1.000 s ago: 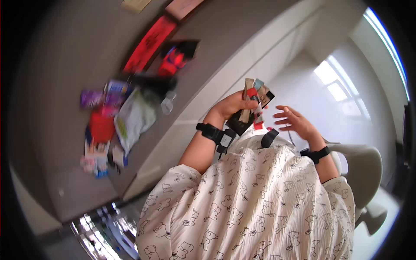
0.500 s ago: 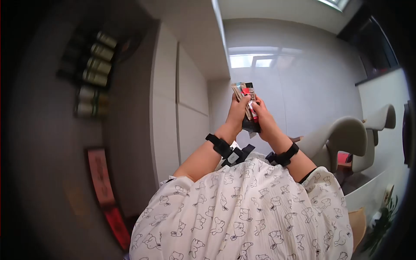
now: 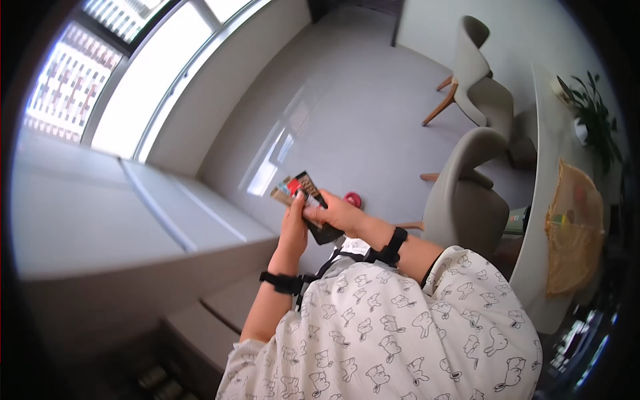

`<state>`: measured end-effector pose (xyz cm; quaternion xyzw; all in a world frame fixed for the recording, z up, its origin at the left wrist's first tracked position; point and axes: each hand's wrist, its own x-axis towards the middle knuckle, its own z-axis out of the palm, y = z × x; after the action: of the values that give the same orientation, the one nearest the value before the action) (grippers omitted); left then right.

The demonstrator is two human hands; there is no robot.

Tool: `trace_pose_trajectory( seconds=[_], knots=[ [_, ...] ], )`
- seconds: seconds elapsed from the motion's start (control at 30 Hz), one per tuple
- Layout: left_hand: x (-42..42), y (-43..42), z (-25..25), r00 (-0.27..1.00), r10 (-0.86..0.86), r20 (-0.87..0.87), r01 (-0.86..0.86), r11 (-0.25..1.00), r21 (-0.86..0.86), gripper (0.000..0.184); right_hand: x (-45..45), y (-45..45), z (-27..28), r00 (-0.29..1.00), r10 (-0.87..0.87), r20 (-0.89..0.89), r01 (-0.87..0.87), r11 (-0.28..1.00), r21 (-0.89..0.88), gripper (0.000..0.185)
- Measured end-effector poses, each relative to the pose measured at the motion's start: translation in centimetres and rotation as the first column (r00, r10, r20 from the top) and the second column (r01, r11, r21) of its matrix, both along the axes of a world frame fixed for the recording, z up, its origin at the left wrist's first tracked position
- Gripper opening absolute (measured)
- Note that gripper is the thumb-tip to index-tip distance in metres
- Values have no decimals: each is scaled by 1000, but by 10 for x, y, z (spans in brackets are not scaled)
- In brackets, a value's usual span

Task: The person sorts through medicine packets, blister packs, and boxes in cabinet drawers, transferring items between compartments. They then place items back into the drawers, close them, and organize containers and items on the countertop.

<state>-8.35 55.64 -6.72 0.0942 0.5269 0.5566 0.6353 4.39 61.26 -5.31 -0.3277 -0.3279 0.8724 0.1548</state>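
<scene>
A bundle of small packets (image 3: 308, 190), in tan, red, light blue and black, is held between both hands in front of my body. My left hand (image 3: 293, 223) grips its left side, the thumb lying on top. From the right, my right hand (image 3: 337, 215) is closed round the same bundle, its fingers partly hidden. The dark lower part of the bundle sticks out below my right hand. Black straps with small devices sit on both wrists.
Two grey chairs (image 3: 467, 193) with wooden legs stand at the right beside a white table (image 3: 543, 133). A plant (image 3: 593, 110) and a tan mesh cover (image 3: 575, 230) are on it. Windows and a light cabinet top (image 3: 80, 207) lie left. A red slipper (image 3: 353, 199) shows beyond my hands.
The view has swung from the shelf and counter toward the windows and chairs. My right hand, empty and apart one second ago, has joined my left hand on the bundle.
</scene>
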Motion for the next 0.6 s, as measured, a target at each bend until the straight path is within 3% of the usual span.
trace_pose_trajectory(
  seconds=[0.17,0.23,0.27,0.33,0.4,0.47,0.5,0.57,0.6],
  knots=[
    [-35,69,-21,948,-313,-51,303,941,-149,43,-9,70,-33,996,51,-68,-55,996,-66,49],
    [-34,118,-14,931,-366,-21,363,929,-72,43,1,118,8,978,127,164,-135,990,44,47],
    [-22,67,34,942,-334,-43,334,943,-6,43,10,67,51,974,146,176,-167,980,112,47],
    [-27,128,24,905,-419,-72,421,907,17,43,3,107,26,997,-82,3,80,982,170,46],
    [-14,178,25,829,-549,-111,557,828,62,43,19,135,23,973,-231,4,226,953,203,46],
    [4,220,23,688,-704,-175,724,681,112,45,40,152,14,902,-430,-48,431,884,180,48],
    [8,187,67,623,-752,-217,779,623,76,48,51,115,68,884,-465,-53,467,871,149,47],
    [18,239,64,429,-852,-298,902,388,189,48,72,135,48,788,-609,-93,616,781,103,45],
    [27,256,70,409,-820,-402,910,333,247,52,86,140,43,755,-652,-69,655,749,100,43]
  ],
)
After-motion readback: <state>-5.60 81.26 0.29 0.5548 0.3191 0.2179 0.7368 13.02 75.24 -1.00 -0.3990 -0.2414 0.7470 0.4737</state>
